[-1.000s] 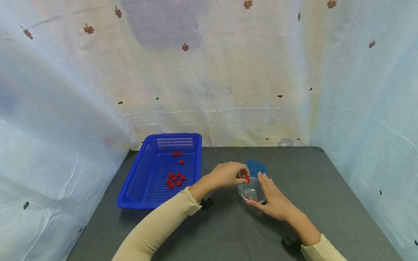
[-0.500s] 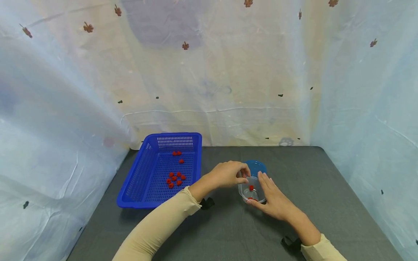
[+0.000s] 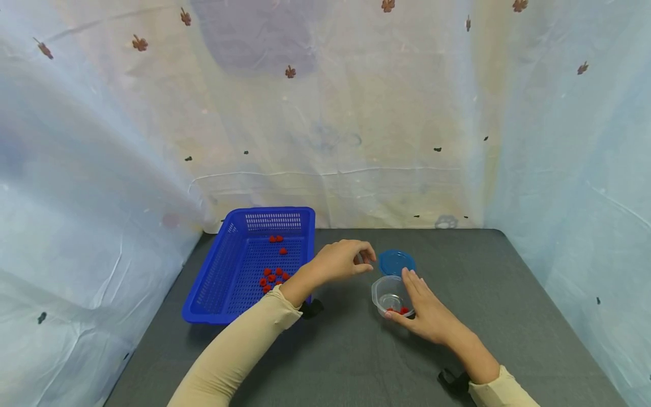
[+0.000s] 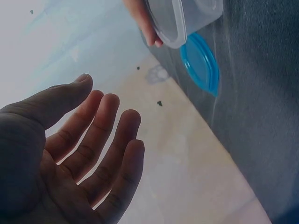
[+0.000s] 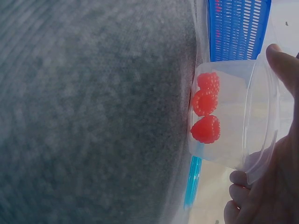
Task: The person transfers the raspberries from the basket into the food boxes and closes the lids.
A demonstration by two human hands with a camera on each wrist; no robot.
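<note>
Done so far: three raspberries [image 5: 205, 129] lie at the bottom of the clear plastic tub [image 5: 231, 112].
Left over: more raspberries sit in the blue basket [image 3: 218, 277] than in the tub; I would judge the work under way, with the larger share outstanding and the lid not yet on.
Tub: standing on the grey table [image 3: 346, 350], uncovered, its three berries grouped along the side nearer the person.
Basket: to the left of the tub and well apart from it; three berries toward its far end, a loose cluster nearer, partly covered by the left arm, so no exact count.
Lid [image 3: 396, 263]: blue, lying just behind the tub; whether they touch, I cannot tell.
Left hand [image 3: 339, 261]: above the table between basket and tub, fingers relaxed and slightly spread, holding nothing.
Right hand [image 3: 427, 310]: steadying the tub, fingers straight and close together along one side, thumb extended along the near rim.
</note>
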